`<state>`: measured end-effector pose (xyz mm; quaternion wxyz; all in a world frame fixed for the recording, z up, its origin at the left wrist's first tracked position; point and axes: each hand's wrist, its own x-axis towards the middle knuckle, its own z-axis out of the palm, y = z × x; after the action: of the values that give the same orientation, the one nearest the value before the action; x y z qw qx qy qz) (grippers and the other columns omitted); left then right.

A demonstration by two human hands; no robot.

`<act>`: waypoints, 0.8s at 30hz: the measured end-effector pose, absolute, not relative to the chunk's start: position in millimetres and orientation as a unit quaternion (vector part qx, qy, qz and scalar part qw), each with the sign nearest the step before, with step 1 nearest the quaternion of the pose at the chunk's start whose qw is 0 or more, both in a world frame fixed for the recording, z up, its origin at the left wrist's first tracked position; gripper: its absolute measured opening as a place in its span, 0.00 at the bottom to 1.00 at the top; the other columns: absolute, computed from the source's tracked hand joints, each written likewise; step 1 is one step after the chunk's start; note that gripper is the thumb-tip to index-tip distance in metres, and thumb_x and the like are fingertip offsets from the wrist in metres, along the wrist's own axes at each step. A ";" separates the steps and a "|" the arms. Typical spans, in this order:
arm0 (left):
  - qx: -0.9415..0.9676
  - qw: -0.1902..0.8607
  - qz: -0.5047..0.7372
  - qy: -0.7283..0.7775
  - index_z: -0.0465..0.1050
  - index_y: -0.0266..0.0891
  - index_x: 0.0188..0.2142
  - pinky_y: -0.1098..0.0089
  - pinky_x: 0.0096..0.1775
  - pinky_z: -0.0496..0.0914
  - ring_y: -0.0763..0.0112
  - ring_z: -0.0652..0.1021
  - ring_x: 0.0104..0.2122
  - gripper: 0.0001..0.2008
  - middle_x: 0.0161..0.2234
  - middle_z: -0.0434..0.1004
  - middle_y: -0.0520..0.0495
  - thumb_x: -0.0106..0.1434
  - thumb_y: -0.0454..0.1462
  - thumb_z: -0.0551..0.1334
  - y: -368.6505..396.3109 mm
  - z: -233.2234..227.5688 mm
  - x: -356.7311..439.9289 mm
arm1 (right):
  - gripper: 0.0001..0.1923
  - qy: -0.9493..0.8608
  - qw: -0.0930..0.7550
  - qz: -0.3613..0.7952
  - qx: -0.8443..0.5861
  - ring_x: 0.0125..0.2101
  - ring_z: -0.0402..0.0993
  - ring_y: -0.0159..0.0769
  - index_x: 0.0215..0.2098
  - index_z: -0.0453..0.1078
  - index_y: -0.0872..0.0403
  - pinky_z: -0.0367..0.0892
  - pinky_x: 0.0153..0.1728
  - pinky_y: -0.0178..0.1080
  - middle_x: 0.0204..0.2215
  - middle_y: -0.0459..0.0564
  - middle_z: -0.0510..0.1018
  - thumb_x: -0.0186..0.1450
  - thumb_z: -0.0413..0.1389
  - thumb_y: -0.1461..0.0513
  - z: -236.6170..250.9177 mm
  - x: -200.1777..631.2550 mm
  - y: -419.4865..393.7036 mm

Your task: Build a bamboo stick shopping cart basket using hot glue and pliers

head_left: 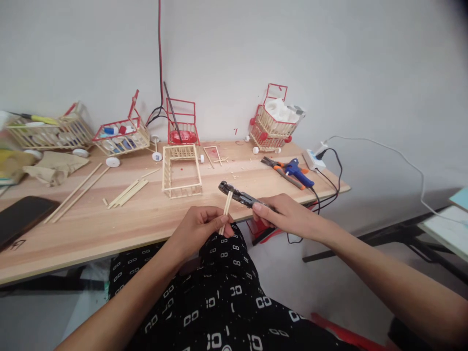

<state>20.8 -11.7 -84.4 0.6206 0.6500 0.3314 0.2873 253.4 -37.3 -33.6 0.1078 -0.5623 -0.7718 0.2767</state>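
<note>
Wooden sticks (226, 209) in left hand (199, 229), cutter (239, 196) in right hand (288, 214).

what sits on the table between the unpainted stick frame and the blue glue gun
Head view: between the stick frame and glue gun lie only small wood offcuts on bare table.

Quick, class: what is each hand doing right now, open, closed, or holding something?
Left hand: closed, pinching thin wooden sticks upright.
Right hand: closed around pliers, whose tip meets the top of the sticks.
</note>
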 end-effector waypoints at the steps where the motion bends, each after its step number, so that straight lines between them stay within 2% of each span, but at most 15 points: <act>1: 0.649 0.624 0.287 0.329 0.77 0.36 0.27 0.73 0.32 0.63 0.75 0.73 0.25 0.13 0.26 0.79 0.49 0.64 0.41 0.60 -11.6 -84.2 20.5 | 0.30 -0.772 0.109 0.273 -0.564 0.23 0.62 0.32 0.24 0.64 0.55 0.55 0.27 0.36 0.21 0.45 0.68 0.69 0.40 0.42 -33.7 252.9 -37.6; 5: 0.647 0.628 0.290 0.322 0.76 0.36 0.27 0.73 0.34 0.64 0.74 0.73 0.27 0.13 0.25 0.78 0.49 0.64 0.40 0.60 -11.6 -83.8 20.5 | 0.28 -0.783 0.116 0.255 -0.555 0.24 0.61 0.31 0.23 0.60 0.54 0.55 0.27 0.36 0.20 0.44 0.66 0.69 0.39 0.43 -34.8 251.8 -38.5; 10: 0.627 0.651 0.297 0.308 0.76 0.36 0.34 0.72 0.33 0.63 0.74 0.71 0.26 0.12 0.23 0.76 0.51 0.65 0.41 0.58 -13.3 -84.4 21.6 | 0.27 -0.788 0.116 0.243 -0.553 0.24 0.60 0.31 0.24 0.59 0.54 0.54 0.27 0.35 0.21 0.44 0.65 0.69 0.40 0.43 -36.8 251.6 -38.5; 18: 0.593 0.676 0.310 0.310 0.75 0.36 0.33 0.71 0.32 0.63 0.72 0.71 0.24 0.12 0.21 0.75 0.50 0.63 0.43 0.60 -18.5 -83.4 24.4 | 0.29 -0.779 0.134 0.282 -0.543 0.26 0.63 0.33 0.24 0.61 0.54 0.56 0.29 0.36 0.22 0.46 0.68 0.69 0.38 0.43 -38.2 252.6 -39.8; 24: 0.583 0.683 0.314 0.309 0.76 0.35 0.34 0.72 0.29 0.63 0.73 0.71 0.23 0.12 0.21 0.75 0.51 0.63 0.43 0.60 -20.0 -84.7 25.4 | 0.30 -0.775 0.129 0.274 -0.555 0.24 0.60 0.32 0.22 0.60 0.54 0.55 0.27 0.36 0.20 0.46 0.66 0.68 0.38 0.41 -38.4 251.7 -41.0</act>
<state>25.4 -20.0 -84.7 0.6827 0.5828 0.3093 0.3141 251.7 -41.0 -38.4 0.1290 -0.5552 -0.7748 0.2736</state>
